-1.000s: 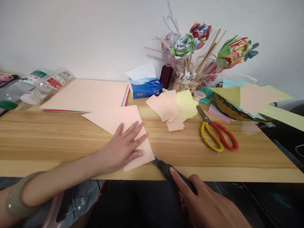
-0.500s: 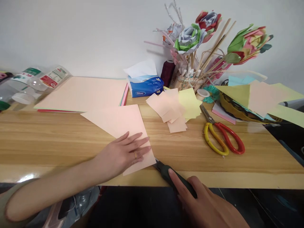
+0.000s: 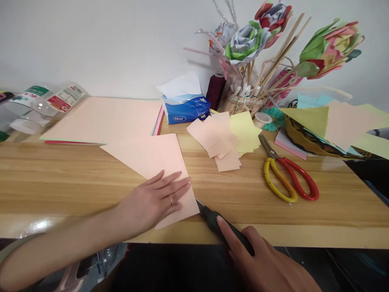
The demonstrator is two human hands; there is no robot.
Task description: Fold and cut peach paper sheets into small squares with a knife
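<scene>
A folded sheet of pale pink paper (image 3: 158, 156) lies near the table's front edge, its lower corner towards me. My left hand (image 3: 161, 196) rests flat on it with the fingers stretched out, a ring on one of them. My right hand (image 3: 261, 251) grips the dark green handle of a utility knife (image 3: 217, 223), index finger laid along the top. The knife's blade is at the paper's right edge by the lower corner, partly tucked under the sheet.
Scissors (image 3: 285, 174) with yellow and red handles lie to the right. Small pink and yellow paper squares (image 3: 225, 138) are in the middle. Behind stand a blue tissue pack (image 3: 187, 109) and paper flowers (image 3: 247, 42). A paper stack (image 3: 106, 119) and plastic bottles (image 3: 62, 99) are at the left.
The knife's blade has shifted slightly along the paper's right edge, with more of it showing now. My left hand stays pressed on the paper. The whole view has shifted slightly.
</scene>
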